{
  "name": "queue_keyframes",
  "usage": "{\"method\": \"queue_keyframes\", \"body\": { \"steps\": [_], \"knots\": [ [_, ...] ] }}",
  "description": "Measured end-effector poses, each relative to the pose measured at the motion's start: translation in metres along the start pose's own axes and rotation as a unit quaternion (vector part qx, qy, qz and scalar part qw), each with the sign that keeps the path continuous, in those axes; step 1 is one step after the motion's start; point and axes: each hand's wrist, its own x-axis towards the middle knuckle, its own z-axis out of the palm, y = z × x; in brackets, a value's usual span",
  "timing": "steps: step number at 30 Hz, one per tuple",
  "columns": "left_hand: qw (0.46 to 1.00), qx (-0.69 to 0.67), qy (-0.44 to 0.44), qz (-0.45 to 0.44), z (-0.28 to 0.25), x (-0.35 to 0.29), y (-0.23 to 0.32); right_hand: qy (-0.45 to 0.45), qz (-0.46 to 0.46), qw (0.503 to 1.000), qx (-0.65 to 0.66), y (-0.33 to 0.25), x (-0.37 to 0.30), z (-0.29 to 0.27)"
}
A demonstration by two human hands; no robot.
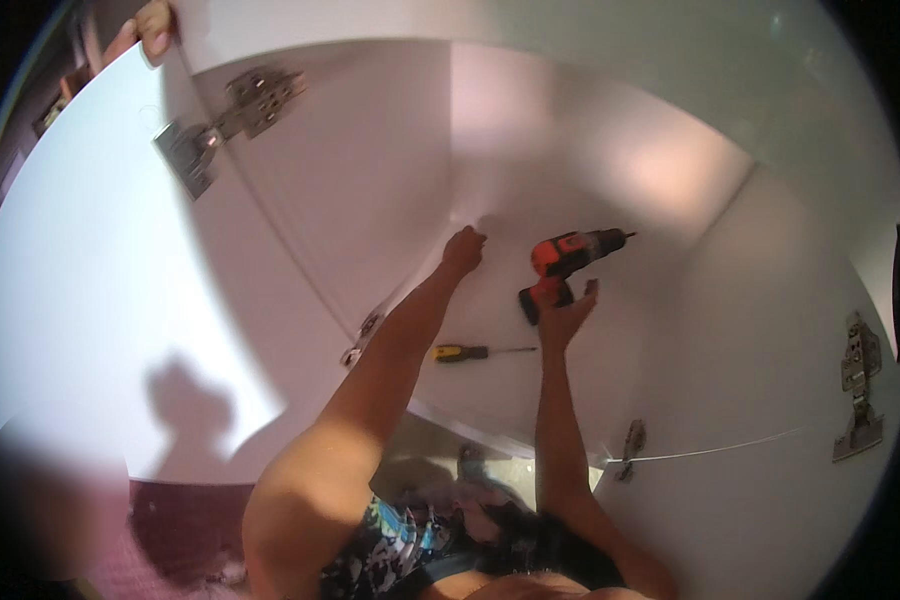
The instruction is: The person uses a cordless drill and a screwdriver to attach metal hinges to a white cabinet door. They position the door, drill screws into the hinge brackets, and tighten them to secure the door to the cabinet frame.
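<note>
Inside a white cabinet, my left hand [463, 250] is at the lower left inner corner with its fingers bent closed. What they hold, if anything, is too small to make out. My right hand [568, 318] is at the base of an orange-and-black cordless drill [562, 256], fingers and thumb apart, not wrapped round the handle. The drill's bit points right. Between my forearms, a screwdriver [460, 353] with a yellow-and-black handle lies on the white panel, its shaft to the right.
A white door [80, 260] hangs open at left on metal hinges [195, 150]. Another person's hand [155, 28] grips its upper edge. Another hinge [858, 385] is on the right door, and a small metal plate [630, 450] sits near the front edge.
</note>
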Motion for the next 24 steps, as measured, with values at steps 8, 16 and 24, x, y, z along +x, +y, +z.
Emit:
{"method": "queue_keyframes", "body": {
  "steps": [8, 16, 24],
  "knots": [
    [0.999, 0.036, -0.029, 0.018, 0.038, 0.015, 0.036, 0.066, 0.017, 0.996, 0.055, 0.008, 0.024, 0.037],
    [0.998, -0.010, 0.040, -0.048, 0.032, -0.010, 0.052, -0.042, 0.031, 0.993, 0.104, 0.081, 0.018, 0.002],
    [0.761, -0.623, 0.165, -0.074, -0.147, -0.066, 0.086, -0.150, -0.025, 0.963, 0.223, -0.066, 0.030, -0.071]
  ]
}}
